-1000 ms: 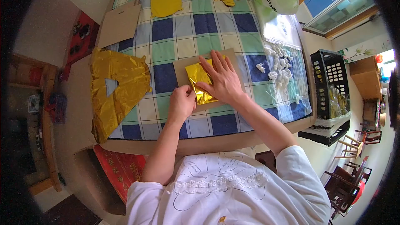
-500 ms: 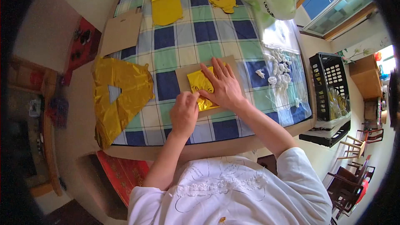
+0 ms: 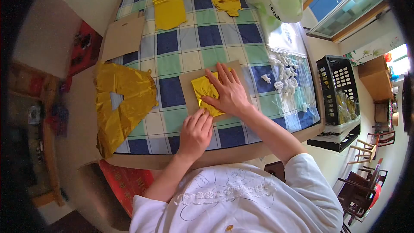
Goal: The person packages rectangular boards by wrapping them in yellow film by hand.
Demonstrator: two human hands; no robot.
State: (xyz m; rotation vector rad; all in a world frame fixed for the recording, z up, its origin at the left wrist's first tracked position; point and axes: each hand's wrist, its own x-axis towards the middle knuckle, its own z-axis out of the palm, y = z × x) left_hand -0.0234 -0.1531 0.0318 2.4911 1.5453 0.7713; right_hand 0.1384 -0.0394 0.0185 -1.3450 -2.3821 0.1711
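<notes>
A gold foil balloon (image 3: pixel 201 87), folded into a small flat packet, lies on a piece of brown cardboard (image 3: pixel 188 89) on the bed. My right hand (image 3: pixel 230 92) rests flat on the packet, fingers spread and thumb across the foil, covering its right part. At the packet's lower left corner is my left hand (image 3: pixel 197 133), its fingers stretched forward and their tips touching the foil's edge. To the left lies an unfolded, A-shaped gold foil balloon (image 3: pixel 136 103), creased and flat.
More gold foil balloons (image 3: pixel 170 11) lie at the far side, near a second cardboard sheet (image 3: pixel 123 38). On the right are white string bundles (image 3: pixel 288 77), clear plastic sleeves (image 3: pixel 288 41) and a green-white plastic bag (image 3: pixel 276 0). A black crate (image 3: pixel 338 77) stands beyond the bed's edge.
My left hand has moved down and right, from pinching at the packet's left edge to its lower corner, with the fingers straightened. My right hand stays flat on the foil.
</notes>
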